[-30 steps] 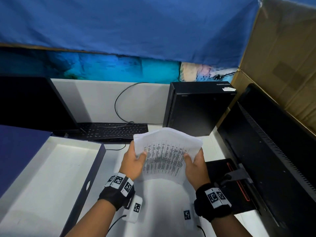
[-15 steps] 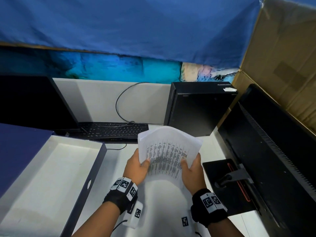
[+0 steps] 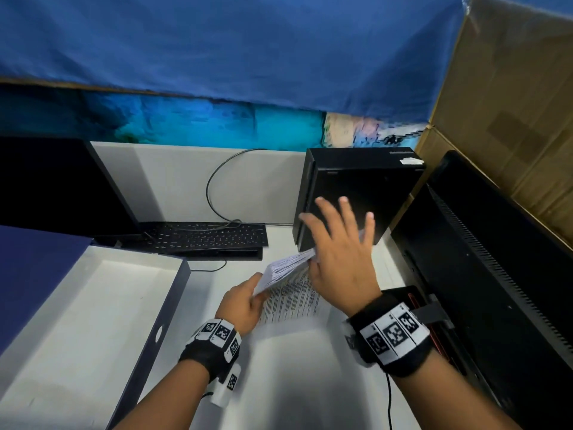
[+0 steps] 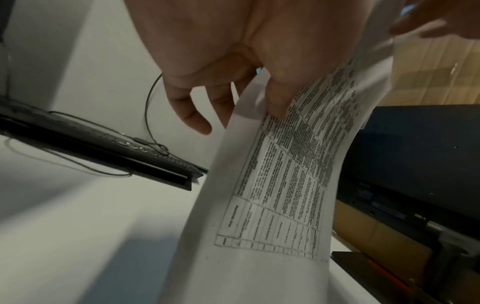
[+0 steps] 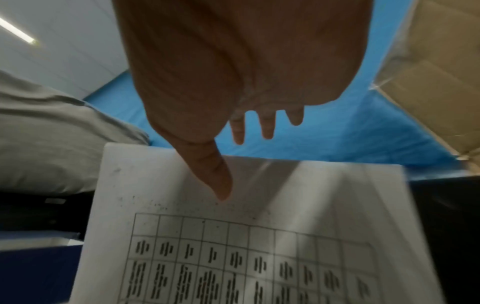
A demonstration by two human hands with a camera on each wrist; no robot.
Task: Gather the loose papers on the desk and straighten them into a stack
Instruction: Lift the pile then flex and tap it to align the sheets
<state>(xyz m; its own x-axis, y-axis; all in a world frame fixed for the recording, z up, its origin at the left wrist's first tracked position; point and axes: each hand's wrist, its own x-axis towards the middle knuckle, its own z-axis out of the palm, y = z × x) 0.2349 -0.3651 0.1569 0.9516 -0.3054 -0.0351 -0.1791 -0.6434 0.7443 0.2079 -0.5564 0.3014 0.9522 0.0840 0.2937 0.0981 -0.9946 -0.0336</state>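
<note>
While the left hand (image 3: 245, 301) pinches the printed papers (image 3: 288, 293) near their left edge, thumb on the printed face and fingers behind, the sheaf stands on its lower edge on the white desk (image 3: 288, 367), bowing toward the right. Just beyond it, the right hand (image 3: 338, 252) is spread flat with straight fingers and grips nothing; its palm side meets the papers' upper right edge, though motion blur makes the exact contact hard to judge. From the right wrist view only the thumb (image 5: 213, 174) lies against the top margin.

One pinch at one edge is thin support for several sheets, I think: if the thumb eases, inner sheets could slide out and fan across the desk. A hard tap from the flat palm might crease the bowed sheets rather than square them.

To the left sits an open box lid (image 3: 102, 305). Farther back lie a black keyboard (image 3: 204, 237) and a computer tower (image 3: 359, 193); a monitor (image 3: 496, 274) stands at right.
</note>
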